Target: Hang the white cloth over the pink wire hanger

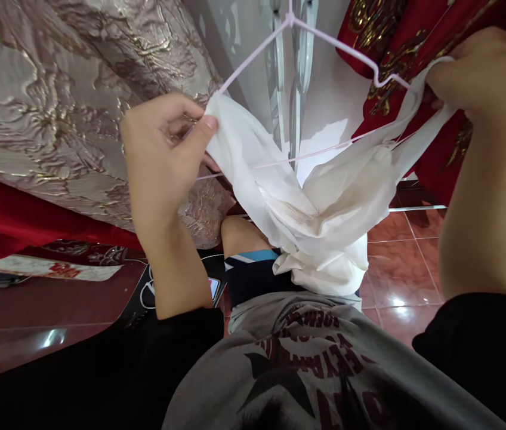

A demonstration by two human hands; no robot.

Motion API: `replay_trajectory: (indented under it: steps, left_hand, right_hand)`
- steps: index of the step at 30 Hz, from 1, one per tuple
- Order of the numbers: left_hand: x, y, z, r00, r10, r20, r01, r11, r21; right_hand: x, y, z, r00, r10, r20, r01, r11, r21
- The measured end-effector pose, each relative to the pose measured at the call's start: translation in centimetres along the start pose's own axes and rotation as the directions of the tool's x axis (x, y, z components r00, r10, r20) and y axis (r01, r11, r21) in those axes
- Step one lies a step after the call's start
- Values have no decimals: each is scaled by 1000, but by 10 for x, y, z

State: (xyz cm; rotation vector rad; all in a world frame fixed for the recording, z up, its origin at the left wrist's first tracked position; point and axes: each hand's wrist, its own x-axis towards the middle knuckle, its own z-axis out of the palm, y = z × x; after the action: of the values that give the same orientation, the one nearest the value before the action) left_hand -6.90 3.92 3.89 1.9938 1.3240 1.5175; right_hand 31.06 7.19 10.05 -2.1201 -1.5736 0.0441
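A white garment (338, 209) hangs bunched and draped in front of me from a pale pink clothes hanger (253, 57). At the hanger's left end my left hand (167, 143) pinches the garment's edge between thumb and fingers. My right hand (477, 77) is closed on a narrow strap of the garment by the hanger's right end; its fingertips are partly hidden. The hanger's thin lower bar runs across the garment's opening. Below, the cloth gathers into a loose bundle close to my lap.
A pinkish curtain (56, 95) with shiny raised pattern fills the left, and red drapery (414, 36) with gold decoration the right. A grey-white surface with metal strips (298, 77) stands behind the hanger. Reddish floor tiles (396, 263) lie below. A phone (214, 288) shows beside my left forearm.
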Motion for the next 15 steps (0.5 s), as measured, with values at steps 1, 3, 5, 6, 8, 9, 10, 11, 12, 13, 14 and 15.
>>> replay_trajectory:
  steps: [1, 3, 5, 6, 8, 9, 10, 11, 12, 13, 14, 15]
  left_hand:
    - [0, 0, 0, 1000, 8, 5, -8, 1000, 8]
    - [0, 1, 0, 1000, 12, 0, -12, 1000, 20]
    - [0, 3, 2, 1000, -13, -22, 14, 1000, 20]
    - [0, 4, 3, 999, -37, -30, 38, 999, 18]
    - [-1, 5, 5, 996, -87, -33, 88, 996, 14]
    - [-2, 4, 6, 994, -101, -30, 101, 995, 14]
    - [-2, 4, 7, 994, -101, -28, 102, 995, 16]
    - [-3, 4, 8, 996, -90, -29, 91, 996, 20]
    - [-3, 3, 9, 997, -71, -40, 72, 997, 26]
    - [-4, 2, 9, 997, -52, -55, 54, 998, 35]
    - [-4, 1, 10, 997, -34, -71, 37, 998, 44]
    - [-4, 1, 10, 997, -18, -79, 22, 998, 51]
  right_hand:
    - [-6, -9, -2, 996, 83, 26, -81, 994, -69]
    - [-17, -23, -4, 992, 110, 54, -102, 986, -130]
    - [-21, -30, -3, 999, -22, 24, 25, 996, -88]
    - [-20, -30, -1, 999, -49, 1, 49, 997, -60]
    - [-14, -27, 4, 999, -35, -37, 36, 999, 22]
    - [-10, -25, 7, 998, -26, -52, 30, 997, 68]
    - [-7, -23, 9, 998, -35, -61, 41, 993, 109]
    - [-6, -22, 11, 995, -66, -70, 75, 988, 137]
    - [-7, -22, 12, 990, -114, -79, 125, 981, 148]
    - [-11, -24, 12, 982, -167, -87, 179, 972, 151]
    - [-17, -27, 11, 971, -221, -93, 233, 961, 148]
    - [-24, -31, 10, 960, -265, -95, 276, 951, 141]
